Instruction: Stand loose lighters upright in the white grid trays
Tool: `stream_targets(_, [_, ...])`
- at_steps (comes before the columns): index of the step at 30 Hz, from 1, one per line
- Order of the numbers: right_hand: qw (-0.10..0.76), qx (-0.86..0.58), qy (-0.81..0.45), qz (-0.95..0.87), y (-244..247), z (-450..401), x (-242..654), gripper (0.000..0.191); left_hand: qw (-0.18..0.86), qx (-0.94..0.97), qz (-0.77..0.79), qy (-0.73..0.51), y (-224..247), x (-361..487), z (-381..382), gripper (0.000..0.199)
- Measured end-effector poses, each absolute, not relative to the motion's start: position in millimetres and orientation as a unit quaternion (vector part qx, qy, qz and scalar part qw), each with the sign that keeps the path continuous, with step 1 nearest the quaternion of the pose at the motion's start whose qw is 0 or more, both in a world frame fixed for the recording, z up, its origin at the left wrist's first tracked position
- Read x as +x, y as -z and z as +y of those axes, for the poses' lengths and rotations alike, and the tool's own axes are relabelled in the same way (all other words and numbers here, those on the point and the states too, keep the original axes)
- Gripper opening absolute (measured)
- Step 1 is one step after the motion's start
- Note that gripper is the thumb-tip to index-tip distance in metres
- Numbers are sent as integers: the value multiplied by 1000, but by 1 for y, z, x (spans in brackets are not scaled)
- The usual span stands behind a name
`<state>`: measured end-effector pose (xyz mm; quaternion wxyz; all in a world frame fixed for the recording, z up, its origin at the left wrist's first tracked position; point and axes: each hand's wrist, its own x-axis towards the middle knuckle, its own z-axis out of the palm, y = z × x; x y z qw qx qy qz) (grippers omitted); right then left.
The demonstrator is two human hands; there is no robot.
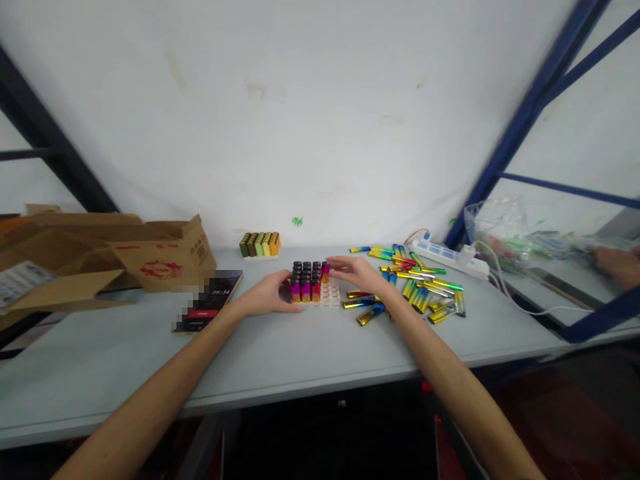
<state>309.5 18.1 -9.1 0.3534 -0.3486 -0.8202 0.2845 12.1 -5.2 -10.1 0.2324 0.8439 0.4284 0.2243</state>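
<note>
Midway along the bench (310, 353), back from its front edge, lighters (303, 292) standing in a pale tray (332, 296) should be light, stiff and slick, best pinched below their black tops; their sides run from purple to orange. The right hand (356, 272) appears to pinch the rightmost lighter (325, 273); the left hand (270, 294) curls round the left end, whether clamped I cannot tell.
</note>
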Motion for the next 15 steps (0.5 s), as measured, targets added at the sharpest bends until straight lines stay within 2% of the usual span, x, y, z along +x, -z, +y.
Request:
stream_targets(4, [357, -424, -204, -807, 0, 19, 350, 27, 217, 841, 445, -217, 9, 15, -7, 67])
stream_targets(10, [172, -478, -205, -837, -8, 8, 393, 18, 201, 835, 462, -222, 7, 19, -8, 68])
stream_targets(15, [133, -475, -176, -852, -5, 5, 392, 23, 202, 831, 467, -223, 7, 18, -8, 69])
